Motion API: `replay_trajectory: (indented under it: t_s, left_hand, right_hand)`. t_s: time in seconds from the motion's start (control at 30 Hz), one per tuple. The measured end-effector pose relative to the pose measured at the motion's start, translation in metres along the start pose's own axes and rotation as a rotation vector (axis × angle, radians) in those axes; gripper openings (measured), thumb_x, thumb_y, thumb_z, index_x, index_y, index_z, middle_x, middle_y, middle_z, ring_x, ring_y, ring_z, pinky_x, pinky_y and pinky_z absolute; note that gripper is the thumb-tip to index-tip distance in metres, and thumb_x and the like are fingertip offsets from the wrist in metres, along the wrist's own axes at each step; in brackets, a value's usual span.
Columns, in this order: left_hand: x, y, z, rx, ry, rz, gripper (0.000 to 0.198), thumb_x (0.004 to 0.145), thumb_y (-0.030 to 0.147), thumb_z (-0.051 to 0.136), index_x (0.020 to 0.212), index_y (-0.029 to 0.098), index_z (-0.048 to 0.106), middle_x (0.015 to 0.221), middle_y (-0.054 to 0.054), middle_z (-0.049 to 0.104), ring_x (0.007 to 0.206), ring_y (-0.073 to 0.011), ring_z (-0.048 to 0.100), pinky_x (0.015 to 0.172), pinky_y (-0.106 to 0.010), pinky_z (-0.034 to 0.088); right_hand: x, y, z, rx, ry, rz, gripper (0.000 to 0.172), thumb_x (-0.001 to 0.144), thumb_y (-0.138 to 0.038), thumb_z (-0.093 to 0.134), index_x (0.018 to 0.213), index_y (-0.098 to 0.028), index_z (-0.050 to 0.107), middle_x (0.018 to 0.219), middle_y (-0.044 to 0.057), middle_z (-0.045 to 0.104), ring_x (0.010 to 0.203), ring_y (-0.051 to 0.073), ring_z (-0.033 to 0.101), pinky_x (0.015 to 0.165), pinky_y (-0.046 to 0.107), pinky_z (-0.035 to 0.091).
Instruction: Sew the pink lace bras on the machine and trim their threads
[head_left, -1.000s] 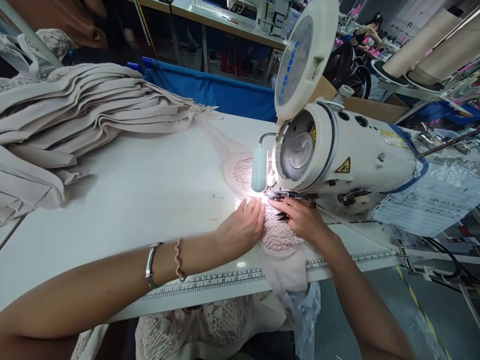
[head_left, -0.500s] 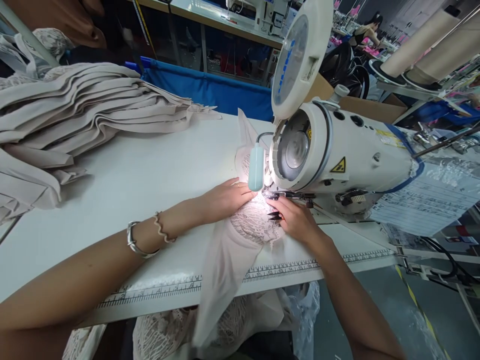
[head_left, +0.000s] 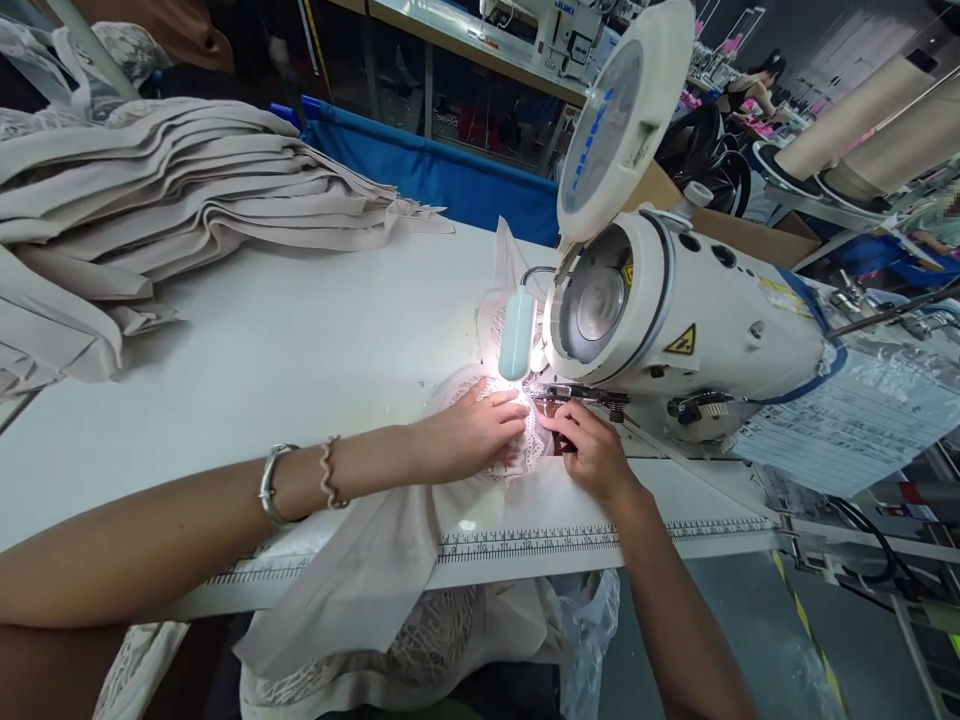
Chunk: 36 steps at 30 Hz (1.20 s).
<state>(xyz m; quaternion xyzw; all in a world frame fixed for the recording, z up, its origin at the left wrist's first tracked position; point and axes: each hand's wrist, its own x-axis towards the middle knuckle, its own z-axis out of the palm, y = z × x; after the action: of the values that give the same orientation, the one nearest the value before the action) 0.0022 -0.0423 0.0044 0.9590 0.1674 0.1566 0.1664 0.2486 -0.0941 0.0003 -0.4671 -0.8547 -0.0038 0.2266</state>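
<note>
A pale pink lace cup piece (head_left: 534, 448) lies under the sewing machine's (head_left: 705, 310) needle area, lit brightly by a small pale-green lamp (head_left: 514, 335). My left hand (head_left: 472, 430) rests over the lace with its fingers spread across it. On the other side, my right hand (head_left: 596, 455) has its thumb and forefinger at the lace edge, close to the presser foot, which is hard to make out in the glare. Dark thread snips are tucked in its curled fingers, mostly hidden. A plain beige fabric panel (head_left: 360, 570) trails from the piece over the table's front edge.
A thick stack of beige fabric pieces (head_left: 187, 200) lies on the table's left. Behind it hangs a blue cloth bin (head_left: 435, 180). A printed ruler (head_left: 525, 543) runs along the front edge. More lace pieces (head_left: 442, 630) sit below, and a person (head_left: 754, 90) works far back.
My left hand has shifted onto the lace cup, which has turned beneath it. The trailing fabric panel has swung left, and the snips' blades in my right hand are now mostly out of sight.
</note>
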Motion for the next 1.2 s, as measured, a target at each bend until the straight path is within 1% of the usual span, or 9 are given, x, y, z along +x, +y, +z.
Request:
replay_trajectory:
  t_s: [0.23,0.53,0.67,0.77,0.87,0.93,1.03,1.1,1.2]
  left_hand:
    - [0.005,-0.028,-0.018,-0.117,-0.027,0.037,0.03,0.106,0.023,0.036,0.093,0.016,0.063,0.1,-0.008,0.067,0.092,-0.0198,0.058,0.085,-0.034,0.044]
    - [0.01,-0.036,-0.024,-0.002,0.05,-0.028,0.027,0.101,0.012,0.038,0.087,0.017,0.06,0.093,-0.006,0.068,0.091,-0.0204,0.057,0.091,-0.034,0.04]
    - [0.007,-0.03,-0.024,0.084,0.037,0.07,0.031,0.095,0.0,0.037,0.082,0.017,0.06,0.086,-0.004,0.067,0.08,-0.0177,0.055,0.086,-0.034,0.041]
    - [0.006,-0.03,-0.027,0.048,0.0,0.153,0.027,0.091,-0.001,0.044,0.086,0.019,0.062,0.092,-0.004,0.07,0.075,-0.0159,0.055,0.075,-0.032,0.042]
    - [0.005,-0.03,-0.026,0.104,0.008,0.157,0.019,0.094,0.008,0.05,0.089,0.019,0.064,0.103,-0.007,0.069,0.078,-0.0177,0.055,0.072,-0.034,0.041]
    - [0.004,-0.027,-0.023,0.167,0.019,0.148,0.018,0.099,0.016,0.049,0.094,0.019,0.066,0.098,-0.009,0.067,0.076,-0.0189,0.053,0.068,-0.034,0.039]
    - [0.002,-0.02,-0.015,0.254,0.044,0.139,0.02,0.102,0.023,0.048,0.108,0.019,0.067,0.091,-0.009,0.062,0.074,-0.0197,0.05,0.063,-0.034,0.035]
    - [0.002,-0.016,-0.01,0.307,0.066,0.123,0.025,0.101,0.028,0.053,0.122,0.019,0.064,0.094,-0.01,0.061,0.075,-0.0202,0.05,0.063,-0.034,0.034]
    - [0.003,-0.013,-0.006,0.344,0.09,0.103,0.028,0.102,0.028,0.053,0.125,0.015,0.062,0.096,-0.011,0.063,0.076,-0.0203,0.051,0.063,-0.034,0.035]
  right_hand:
    - [0.01,-0.008,-0.001,-0.074,0.046,-0.198,0.041,0.087,0.003,0.045,0.106,-0.022,0.071,0.11,0.006,0.076,0.101,0.023,0.065,0.085,0.037,0.051]
    - [0.01,-0.008,0.005,-0.034,0.038,-0.175,0.048,0.088,0.003,0.044,0.121,-0.022,0.068,0.119,0.007,0.075,0.106,0.024,0.066,0.09,0.043,0.052]
    - [0.014,-0.016,0.001,0.207,0.043,-0.197,0.031,0.09,0.0,0.05,0.097,-0.022,0.07,0.107,0.007,0.077,0.108,0.024,0.066,0.09,0.043,0.053]
    - [0.018,-0.026,-0.005,0.461,-0.034,-0.161,0.033,0.092,-0.002,0.046,0.069,-0.023,0.059,0.087,0.002,0.077,0.089,0.019,0.069,0.083,0.039,0.052]
    - [0.017,-0.031,-0.008,0.628,-0.18,-0.099,0.036,0.09,-0.002,0.042,0.062,-0.023,0.052,0.067,-0.002,0.07,0.066,0.015,0.063,0.075,0.035,0.05]
    - [0.014,-0.03,-0.007,0.653,-0.168,-0.017,0.034,0.089,-0.002,0.042,0.067,-0.023,0.056,0.059,-0.003,0.062,0.059,0.014,0.057,0.067,0.032,0.049]
    - [0.008,-0.023,0.0,0.49,0.069,0.147,0.034,0.085,-0.001,0.04,0.082,-0.023,0.065,0.068,-0.001,0.063,0.063,0.015,0.058,0.061,0.029,0.05]
    - [0.005,-0.017,0.005,0.313,0.156,0.166,0.041,0.083,0.001,0.039,0.096,-0.023,0.069,0.088,0.003,0.069,0.08,0.018,0.065,0.072,0.032,0.055]
    - [0.007,-0.012,0.008,0.142,0.105,0.045,0.051,0.083,0.004,0.04,0.113,-0.023,0.07,0.112,0.007,0.072,0.105,0.022,0.066,0.092,0.038,0.055]
